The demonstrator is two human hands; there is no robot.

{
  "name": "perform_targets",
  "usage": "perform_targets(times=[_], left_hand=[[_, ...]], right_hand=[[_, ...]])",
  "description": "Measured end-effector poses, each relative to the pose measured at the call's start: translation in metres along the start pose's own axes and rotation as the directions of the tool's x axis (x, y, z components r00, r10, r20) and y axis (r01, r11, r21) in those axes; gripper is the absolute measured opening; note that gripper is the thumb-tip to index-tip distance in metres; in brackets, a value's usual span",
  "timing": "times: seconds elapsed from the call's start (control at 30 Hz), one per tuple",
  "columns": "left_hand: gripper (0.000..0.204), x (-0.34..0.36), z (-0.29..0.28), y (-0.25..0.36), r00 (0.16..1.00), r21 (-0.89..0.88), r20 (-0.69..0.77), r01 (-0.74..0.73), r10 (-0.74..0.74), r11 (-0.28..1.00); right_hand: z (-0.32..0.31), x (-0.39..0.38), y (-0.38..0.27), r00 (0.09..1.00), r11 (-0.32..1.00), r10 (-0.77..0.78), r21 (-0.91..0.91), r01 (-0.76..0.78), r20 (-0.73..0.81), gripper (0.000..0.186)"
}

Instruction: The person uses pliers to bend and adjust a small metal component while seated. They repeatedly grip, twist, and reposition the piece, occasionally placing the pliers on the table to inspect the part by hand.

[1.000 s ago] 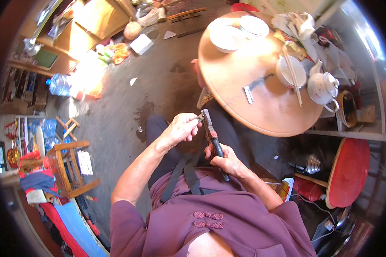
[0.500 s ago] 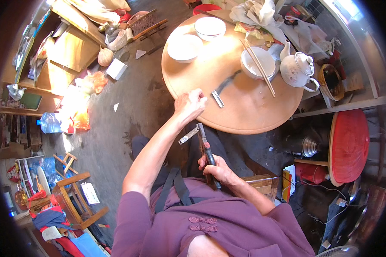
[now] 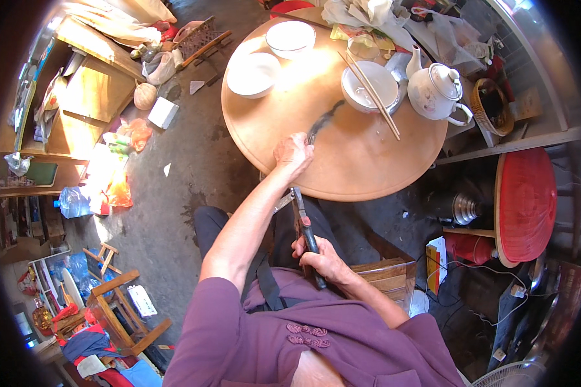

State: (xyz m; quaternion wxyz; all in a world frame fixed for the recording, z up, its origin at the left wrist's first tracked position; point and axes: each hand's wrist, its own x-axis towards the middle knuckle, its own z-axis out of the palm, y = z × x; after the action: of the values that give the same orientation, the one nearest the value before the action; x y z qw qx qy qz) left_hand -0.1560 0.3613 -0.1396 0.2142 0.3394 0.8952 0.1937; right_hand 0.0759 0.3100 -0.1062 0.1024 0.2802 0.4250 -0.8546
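Note:
My left hand is closed at the near edge of the round wooden table, on a small silver metal piece partly hidden by my fingers. Low over my lap, my right hand grips pliers with dark handles and a red part. A metal strip, partly behind my left forearm, sticks out from their jaws. On the table are white bowls, another bowl with chopsticks across it, and a white teapot.
A red round board and metal flask stand at right. Cluttered wooden furniture, bags and a water jug line the left, with wooden stools lower down. A fan is at lower right.
My left hand has left the pliers and reached forward onto the table, over the silver piece lying there. The pliers, still in my right hand, keep the strip. The view has shifted toward the table.

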Motion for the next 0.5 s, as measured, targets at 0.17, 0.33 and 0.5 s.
perform_targets(times=[0.17,0.33,0.5], left_hand=[[0.02,-0.012,-0.038,-0.023,0.988,-0.309,0.048,-0.128,0.149,0.943],[0.016,-0.036,-0.08,-0.02,0.966,-0.449,0.181,-0.087,0.186,0.889],[0.01,-0.053,-0.066,-0.024,0.944,-0.441,0.058,-0.268,0.326,0.856]], right_hand=[[-0.003,0.002,-0.005,0.98,0.981,-0.191,0.013,0.192,-0.061,0.013],[-0.024,0.013,-0.024,0.982,0.986,-0.162,-0.054,0.157,-0.101,0.016],[-0.038,0.027,-0.041,0.983,0.991,-0.103,-0.101,0.089,-0.154,0.015]])
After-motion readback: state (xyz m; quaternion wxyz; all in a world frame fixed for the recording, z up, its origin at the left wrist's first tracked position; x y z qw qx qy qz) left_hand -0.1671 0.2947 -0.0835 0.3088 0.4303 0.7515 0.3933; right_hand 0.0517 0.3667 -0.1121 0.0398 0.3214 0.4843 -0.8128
